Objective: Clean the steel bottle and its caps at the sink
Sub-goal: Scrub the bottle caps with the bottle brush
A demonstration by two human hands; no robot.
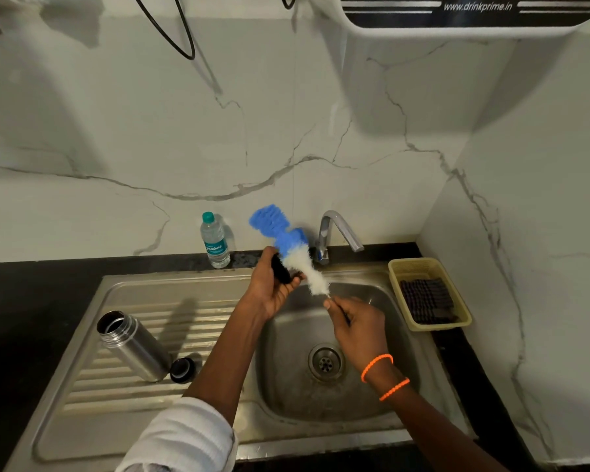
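One steel bottle (134, 346). Two caps: one (182, 370) by bottle, one (280, 269) in hand. One brush (292, 248). One plastic bottle (214, 240). One tap (336, 233). One basket (429, 293). Two hands (272, 287) (360, 330). Two orange bands (385, 378).

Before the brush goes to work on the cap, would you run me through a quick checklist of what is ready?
1. Right hand grips the brush handle: ok.
2. Left hand holds a black cap: ok.
3. Both held over the sink basin: ok.
4. Tap running: not ok, no water visible.
5. Bottle open, upright on the drainboard: ok.
6. Second cap beside the bottle: ok.
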